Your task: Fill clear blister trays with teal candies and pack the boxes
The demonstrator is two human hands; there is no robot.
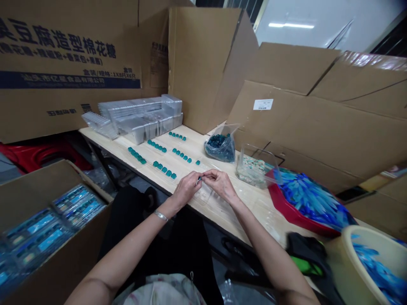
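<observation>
My left hand (187, 189) is closed in a pinch on a small teal block (199, 178), just above the table's front edge. The fingertips of my right hand (220, 184) meet the left ones and pinch at the same piece, whose details are mostly hidden by the fingers. Beyond my hands, similar teal blocks (164, 169) lie in several short rows on the table (203, 197). A single block (197, 162) sits just past my fingers. Behind it stands an open clear bag (220, 148) of dark teal pieces.
Stacked clear plastic boxes (140, 120) stand at the back left. To the right are a clear tub (256, 169) of pale pieces, a red basin (286, 207) and a cream bucket (345, 258) with blue packets. A carton (63, 167) of packed boxes sits lower left.
</observation>
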